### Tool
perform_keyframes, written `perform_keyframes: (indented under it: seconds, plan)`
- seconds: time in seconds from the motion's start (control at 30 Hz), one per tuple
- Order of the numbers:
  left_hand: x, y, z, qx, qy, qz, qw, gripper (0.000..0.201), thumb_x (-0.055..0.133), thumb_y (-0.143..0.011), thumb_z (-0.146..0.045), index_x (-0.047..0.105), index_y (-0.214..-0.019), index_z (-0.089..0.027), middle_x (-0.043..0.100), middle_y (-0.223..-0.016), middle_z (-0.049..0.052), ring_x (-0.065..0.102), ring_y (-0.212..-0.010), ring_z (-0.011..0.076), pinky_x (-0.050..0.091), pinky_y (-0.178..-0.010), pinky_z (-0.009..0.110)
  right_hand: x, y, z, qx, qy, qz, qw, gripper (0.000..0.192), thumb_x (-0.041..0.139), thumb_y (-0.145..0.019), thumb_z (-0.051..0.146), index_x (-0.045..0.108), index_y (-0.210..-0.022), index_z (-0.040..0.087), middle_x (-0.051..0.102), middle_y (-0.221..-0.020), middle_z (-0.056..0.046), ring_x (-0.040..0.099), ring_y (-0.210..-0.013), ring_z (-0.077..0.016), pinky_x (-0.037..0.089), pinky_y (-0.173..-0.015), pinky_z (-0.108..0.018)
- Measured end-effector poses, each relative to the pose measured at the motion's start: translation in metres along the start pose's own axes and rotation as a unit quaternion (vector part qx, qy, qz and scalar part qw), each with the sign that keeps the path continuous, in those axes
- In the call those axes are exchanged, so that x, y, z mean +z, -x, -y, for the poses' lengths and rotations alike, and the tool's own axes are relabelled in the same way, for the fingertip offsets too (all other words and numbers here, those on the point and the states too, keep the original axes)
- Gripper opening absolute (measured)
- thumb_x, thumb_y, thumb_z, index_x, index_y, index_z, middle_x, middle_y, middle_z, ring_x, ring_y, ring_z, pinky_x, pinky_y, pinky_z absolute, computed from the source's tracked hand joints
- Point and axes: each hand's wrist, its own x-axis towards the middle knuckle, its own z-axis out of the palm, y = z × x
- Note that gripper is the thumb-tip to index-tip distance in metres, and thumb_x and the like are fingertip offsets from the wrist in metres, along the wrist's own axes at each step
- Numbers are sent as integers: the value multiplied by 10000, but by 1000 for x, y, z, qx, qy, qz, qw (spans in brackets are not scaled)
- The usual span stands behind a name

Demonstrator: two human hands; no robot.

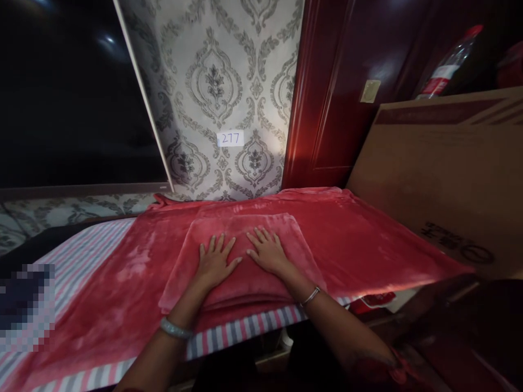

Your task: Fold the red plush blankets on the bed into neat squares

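Folded red blanket (245, 256), flat on bed

My arms are bare, no sleeves. A pale beaded bracelet (175, 329) circles my left wrist. A thin silver bangle (309, 296) circles my right.

Left hand (214, 261) and right hand (267, 251) lie flat, palms down, fingers (223, 242) spread, side by side on a folded red blanket (245, 283). It rests on a larger red blanket (368, 239) spread over a striped sheet (81, 250). Bracelet on each wrist. Cardboard box (441, 174) stands right; label "277" (230, 138) on patterned wall.
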Motion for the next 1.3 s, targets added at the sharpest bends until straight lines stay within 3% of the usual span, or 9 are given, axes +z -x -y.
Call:
perform_keyframes:
  seconds: [0.17,0.37,0.47,0.53,0.63,0.77,0.9,1.07,1.3]
  plan:
    - [0,-2,2,3,-11,-7,1000,690,391,-952,-607,325,-1556,-280,232,-1646,135,168,-1515,391,166,-1153,676,-12,14,-9,5,0,30,1000,590,382,-1010,508,342,-1550,274,239,-1645,-65,178,-1524,-272,143,-1214,-533]
    - [4,-2,4,6,-6,-21,1000,684,391,-951,-591,339,-1551,-265,226,-1646,133,165,-1516,387,158,-1161,669,-11,65,-34,1,-42,8,999,521,381,-1019,433,432,-1508,260,346,-1602,-55,254,-1504,-228,193,-1219,-468]
    - [5,-4,5,7,-4,-22,1000,685,413,-942,-583,353,-1545,-264,249,-1639,129,179,-1512,389,165,-1161,668,-14,87,-51,-6,-91,-15,996,470,455,-984,379,554,-1423,242,472,-1528,-64,359,-1459,-238,273,-1196,-457]
    - [5,-5,5,7,-1,-25,1000,683,422,-938,-578,360,-1543,-266,253,-1638,125,186,-1509,393,171,-1157,675,-23,92,-61,-22,-144,-22,989,395,499,-948,318,667,-1294,231,620,-1388,-79,523,-1336,-252,391,-1122,-435]
    - [5,-5,5,3,2,-31,1000,675,431,-933,-572,378,-1535,-271,254,-1639,116,191,-1507,394,183,-1154,678,-41,78,-74,0,-215,-65,974,336,489,-922,239,727,-1158,233,742,-1156,-76,682,-1061,-237,516,-943,-381]
    - [8,-5,8,6,-6,-29,1000,683,414,-934,-571,368,-1539,-258,242,-1640,115,188,-1510,384,185,-1159,669,-50,35,-86,86,-187,-150,967,360,537,-857,139,690,-1182,174,705,-1150,-104,661,-1031,-217,507,-917,-337]
    - [11,-6,11,12,-8,-35,999,682,412,-933,-561,365,-1540,-253,241,-1639,118,188,-1510,381,184,-1161,669,-35,4,-96,163,-123,-110,973,326,623,-852,181,673,-1173,158,665,-1162,-120,651,-1026,-217,494,-906,-321]
    - [14,-7,12,21,0,-47,999,683,415,-926,-571,378,-1534,-262,266,-1632,118,215,-1503,389,200,-1148,685,-19,-1,-103,184,-118,-110,970,252,634,-877,230,659,-1125,194,672,-1143,-86,656,-998,-198,479,-830,-276]
    - [25,-9,19,32,-1,-75,997,692,401,-925,-598,383,-1531,-264,283,-1628,118,224,-1502,381,194,-1153,675,-15,0,-108,185,-88,-140,969,191,474,-935,174,658,-960,220,698,-1046,-62,642,-929,-185,410,-735,-246]
